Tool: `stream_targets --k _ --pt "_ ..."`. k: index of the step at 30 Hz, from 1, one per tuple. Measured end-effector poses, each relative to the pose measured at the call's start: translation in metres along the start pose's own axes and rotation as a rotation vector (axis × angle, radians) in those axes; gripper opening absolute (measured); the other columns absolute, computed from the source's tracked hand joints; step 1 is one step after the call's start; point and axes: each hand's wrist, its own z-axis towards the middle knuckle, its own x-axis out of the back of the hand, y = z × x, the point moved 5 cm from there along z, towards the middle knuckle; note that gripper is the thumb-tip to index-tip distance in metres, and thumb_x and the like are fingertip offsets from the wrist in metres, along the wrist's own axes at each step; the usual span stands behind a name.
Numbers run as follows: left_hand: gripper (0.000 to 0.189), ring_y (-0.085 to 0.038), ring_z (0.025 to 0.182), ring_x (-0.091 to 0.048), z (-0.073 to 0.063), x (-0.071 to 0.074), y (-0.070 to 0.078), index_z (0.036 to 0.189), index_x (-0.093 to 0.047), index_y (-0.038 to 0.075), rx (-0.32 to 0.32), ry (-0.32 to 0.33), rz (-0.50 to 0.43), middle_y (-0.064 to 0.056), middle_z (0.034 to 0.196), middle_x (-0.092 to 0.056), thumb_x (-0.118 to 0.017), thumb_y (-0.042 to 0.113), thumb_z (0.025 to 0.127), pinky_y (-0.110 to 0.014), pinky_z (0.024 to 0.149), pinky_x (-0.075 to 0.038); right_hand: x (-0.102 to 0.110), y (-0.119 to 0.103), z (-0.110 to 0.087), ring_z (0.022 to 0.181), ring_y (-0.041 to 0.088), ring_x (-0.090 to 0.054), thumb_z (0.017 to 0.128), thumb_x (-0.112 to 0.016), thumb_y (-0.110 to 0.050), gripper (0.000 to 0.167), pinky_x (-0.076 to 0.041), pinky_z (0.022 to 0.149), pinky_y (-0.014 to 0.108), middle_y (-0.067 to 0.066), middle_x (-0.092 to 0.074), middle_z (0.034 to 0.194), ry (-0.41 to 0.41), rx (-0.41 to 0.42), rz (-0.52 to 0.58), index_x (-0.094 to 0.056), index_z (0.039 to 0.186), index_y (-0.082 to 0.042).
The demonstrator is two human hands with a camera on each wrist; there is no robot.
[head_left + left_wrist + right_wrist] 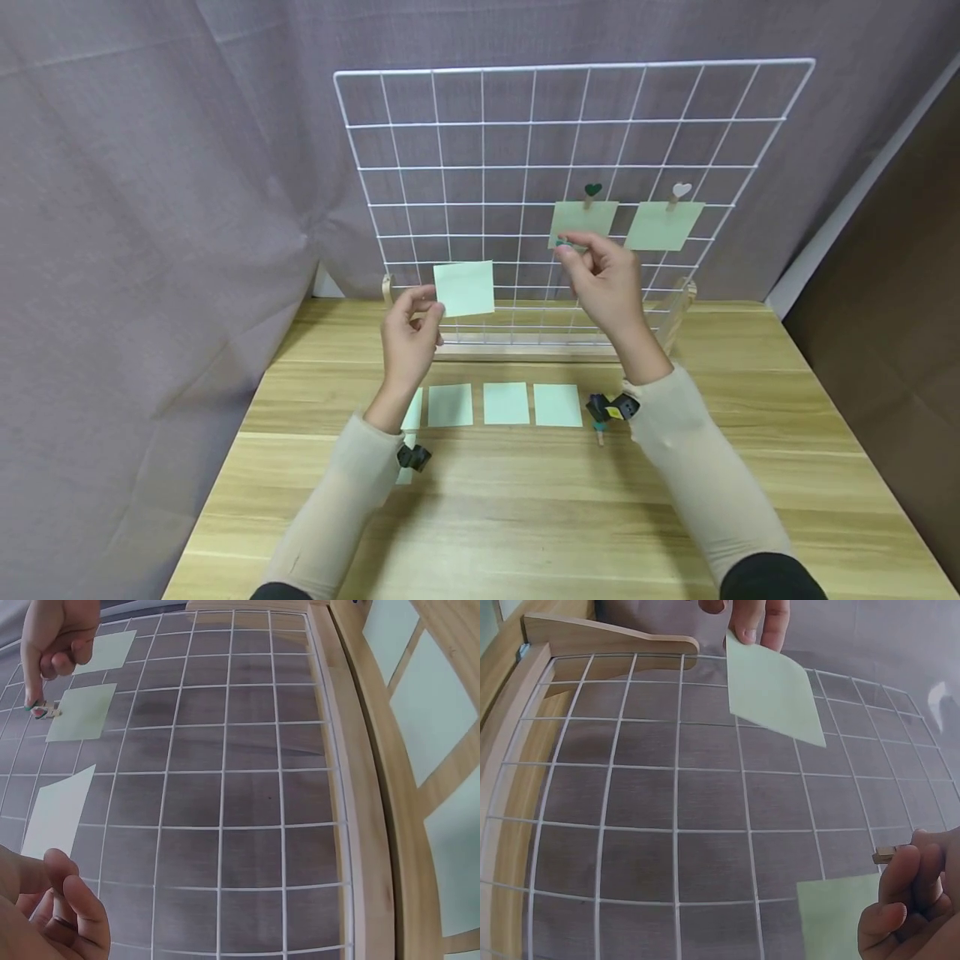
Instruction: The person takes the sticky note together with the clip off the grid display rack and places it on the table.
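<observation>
My left hand [408,337] pinches a pale green paper note [465,289] by its left edge, in front of the lower left part of a white wire grid [483,122]. Between thumb and fingertips, my right hand [609,283] holds a small wooden clothespin [886,855]; a bit of teal shows at its end in the head view. That hand is in front of a green note [583,218] hung on the grid by a dark green heart clothespin [593,191]. Farther right hangs another note [666,229] under a white heart clothespin [681,191].
The grid stands in a wooden base [525,353] on the wooden table [510,517]. Several green notes [506,404] lie before it, some partly hidden by my left arm. Beneath my right wrist lies a teal-topped clothespin [599,433]. Grey cloth [187,250] hangs behind.
</observation>
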Motion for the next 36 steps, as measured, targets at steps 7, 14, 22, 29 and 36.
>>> stream_targets --k 7,14,22,29,36 --pt "0.025 -0.009 0.047 -0.052 -0.008 0.008 -0.004 0.122 -0.069 -0.005 0.03 0.003 0.016 -0.025 0.096 -0.07 -0.066 -0.009 0.097 -0.018 0.046 -0.048 0.007 -0.004 -0.016 0.044 0.002 -0.043 0.101 -0.066 0.004 0.021 -0.03 0.045 0.018 -0.006 -0.046 0.054 0.004 -0.051 -0.025 -0.071 0.12 0.012" --pt "0.025 -0.008 0.05 -0.051 -0.016 0.015 -0.014 0.123 -0.068 -0.006 0.052 0.003 0.032 -0.026 0.098 -0.07 -0.065 -0.008 0.098 -0.017 0.049 -0.05 0.018 -0.005 -0.032 0.045 0.002 -0.045 0.101 -0.065 0.001 0.023 -0.03 0.043 0.018 -0.005 -0.049 0.054 0.001 -0.116 -0.051 -0.07 0.119 0.014" --pt "0.026 -0.01 0.05 -0.049 -0.021 0.018 -0.015 0.123 -0.066 -0.011 0.102 0.04 0.074 -0.03 0.097 -0.068 -0.063 -0.013 0.097 -0.013 0.048 -0.044 0.028 0.011 -0.043 0.047 0.003 -0.052 0.102 -0.066 -0.001 0.024 -0.036 0.045 0.016 -0.009 -0.048 0.056 0.02 -0.174 -0.042 -0.071 0.122 0.011" --pt "0.025 -0.008 0.051 -0.05 -0.028 0.017 0.006 0.122 -0.064 -0.014 0.102 0.021 0.059 -0.032 0.097 -0.067 -0.061 -0.014 0.098 -0.012 0.05 -0.045 0.035 0.023 -0.052 0.048 0.01 -0.055 0.103 -0.065 -0.001 0.023 -0.037 0.044 0.016 -0.006 -0.05 0.056 0.031 -0.21 -0.047 -0.07 0.122 0.012" --pt "0.025 -0.005 0.05 -0.049 -0.034 0.021 0.003 0.123 -0.063 -0.015 0.119 0.021 0.042 -0.034 0.097 -0.066 -0.06 -0.014 0.098 -0.012 0.049 -0.043 0.039 0.028 -0.06 0.048 0.009 -0.054 0.103 -0.064 0.0 0.023 -0.034 0.041 0.016 -0.005 -0.05 0.056 0.028 -0.239 -0.056 -0.069 0.121 0.014"
